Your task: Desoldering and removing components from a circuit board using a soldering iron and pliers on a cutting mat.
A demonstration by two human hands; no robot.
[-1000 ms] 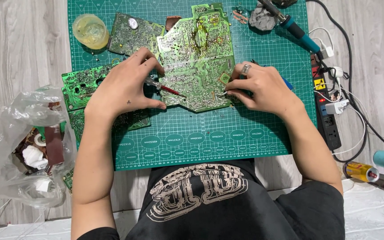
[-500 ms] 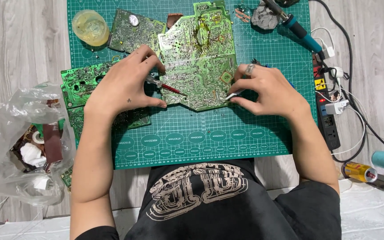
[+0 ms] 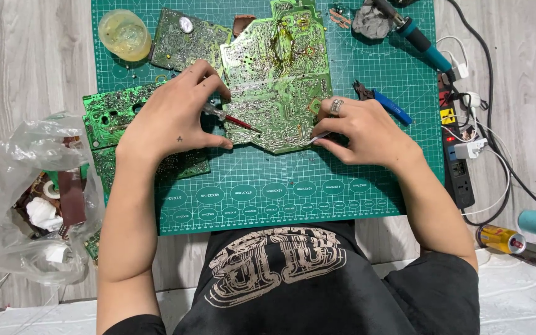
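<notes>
My left hand [image 3: 172, 121] pinched a red-handled tool [image 3: 231, 119] against the big green circuit board [image 3: 277, 80] at the cutting mat's [image 3: 342, 198] twelve o'clock, while my right hand [image 3: 361, 130] pinched a thin white strip [image 3: 319, 138] at its edge.

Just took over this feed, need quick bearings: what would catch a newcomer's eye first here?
The large green circuit board at the centre of the green cutting mat, solder side up, stands out first. The left hand holds a red-handled tool to it, while the right hand pinches a thin pale piece at its lower edge. At far left lies a clear plastic bag of scraps.
</notes>
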